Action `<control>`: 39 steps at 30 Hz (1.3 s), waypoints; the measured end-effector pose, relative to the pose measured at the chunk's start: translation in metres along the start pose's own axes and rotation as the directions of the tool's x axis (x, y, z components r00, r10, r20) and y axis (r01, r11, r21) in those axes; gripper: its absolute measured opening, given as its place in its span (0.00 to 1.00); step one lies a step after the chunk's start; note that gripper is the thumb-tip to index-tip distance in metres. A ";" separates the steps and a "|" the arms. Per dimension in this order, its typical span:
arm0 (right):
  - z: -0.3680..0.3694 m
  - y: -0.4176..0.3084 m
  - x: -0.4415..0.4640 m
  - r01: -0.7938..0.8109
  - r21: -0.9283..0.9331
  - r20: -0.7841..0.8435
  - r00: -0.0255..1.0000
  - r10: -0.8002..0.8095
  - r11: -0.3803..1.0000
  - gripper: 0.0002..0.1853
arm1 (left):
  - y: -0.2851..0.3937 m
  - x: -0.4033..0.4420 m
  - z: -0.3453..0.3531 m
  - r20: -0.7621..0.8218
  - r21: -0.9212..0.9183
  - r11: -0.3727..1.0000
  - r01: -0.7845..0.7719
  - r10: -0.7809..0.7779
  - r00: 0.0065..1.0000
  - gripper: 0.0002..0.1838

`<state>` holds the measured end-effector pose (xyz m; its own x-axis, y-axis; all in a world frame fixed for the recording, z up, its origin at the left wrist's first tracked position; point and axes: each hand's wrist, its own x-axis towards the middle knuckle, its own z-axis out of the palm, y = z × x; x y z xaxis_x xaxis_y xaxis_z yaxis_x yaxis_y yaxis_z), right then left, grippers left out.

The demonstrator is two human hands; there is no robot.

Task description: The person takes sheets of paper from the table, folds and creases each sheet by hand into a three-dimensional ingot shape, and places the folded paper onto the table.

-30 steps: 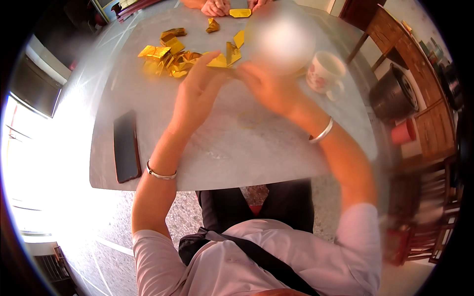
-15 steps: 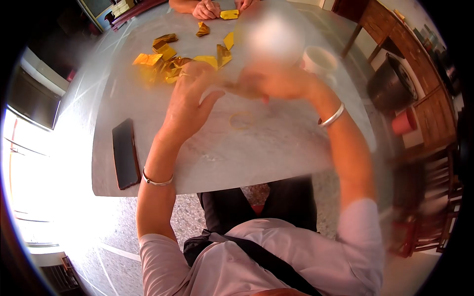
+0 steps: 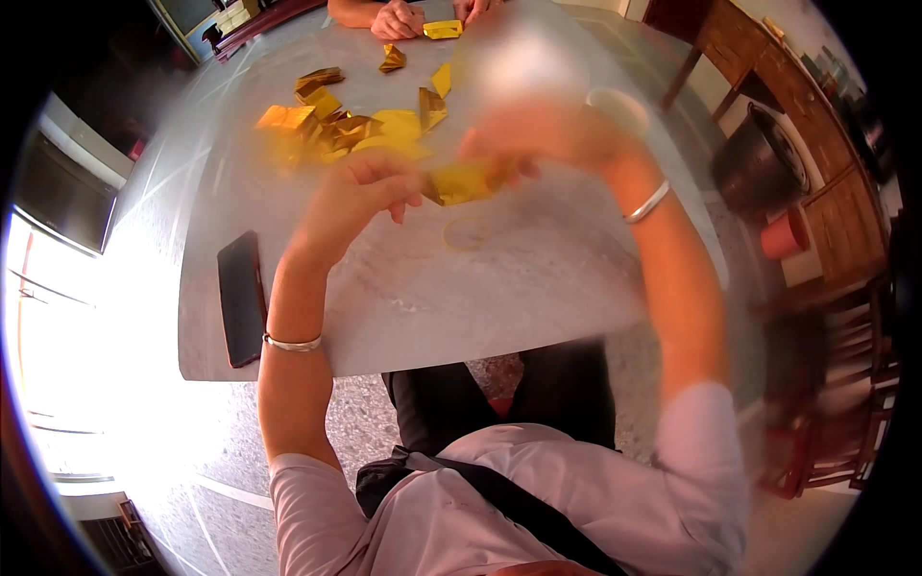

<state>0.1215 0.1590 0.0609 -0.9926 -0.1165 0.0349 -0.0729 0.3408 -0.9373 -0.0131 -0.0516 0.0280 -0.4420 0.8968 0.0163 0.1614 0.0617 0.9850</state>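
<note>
Here, the left hand (image 3: 355, 197) and the blurred right hand (image 3: 557, 134) are gripping opposite ends of a shiny gold-paper strip (image 3: 463, 184) above the grey, smooth-topped table (image 3: 528, 298). A thin yellow loop (image 3: 466, 250) is lying nearer; folded gold-paper pieces (image 3: 353, 130) are lying far left, a black rectangular phone (image 3: 240, 298) near left.

Both bare forearms (image 3: 305, 293) stretch forward, the left hand (image 3: 363, 195) pinching thumb against fingers, the right hand (image 3: 552, 139) (rather blurred) facing it, fingers bent inward.

blurred right hand (image 3: 552, 134), cup (image 3: 622, 108) partly hidden behind it, another person's arm (image 3: 353, 12) cut off
</note>
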 end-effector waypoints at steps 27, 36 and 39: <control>0.026 0.021 0.022 0.264 0.754 -0.217 0.965 -0.151 0.602 0.09 | -0.015 0.007 -0.001 -0.138 -0.708 0.641 -0.295 0.283 0.949 0.09; 0.040 0.020 0.025 0.340 0.732 -0.354 0.930 -0.096 0.591 0.09 | -0.018 0.009 -0.001 -0.153 -0.747 0.602 -0.283 0.259 0.954 0.08; 0.046 0.017 0.026 0.332 0.737 -0.386 0.922 -0.036 0.588 0.10 | -0.013 0.008 0.002 -0.172 -0.728 0.621 -0.289 0.242 0.955 0.06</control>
<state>0.0991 0.1191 0.0296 -0.9499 0.2408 0.1994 -0.3004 -0.5261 -0.7956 -0.0168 -0.0442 0.0148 -0.5349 0.7958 0.2838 -0.4147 -0.5399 0.7324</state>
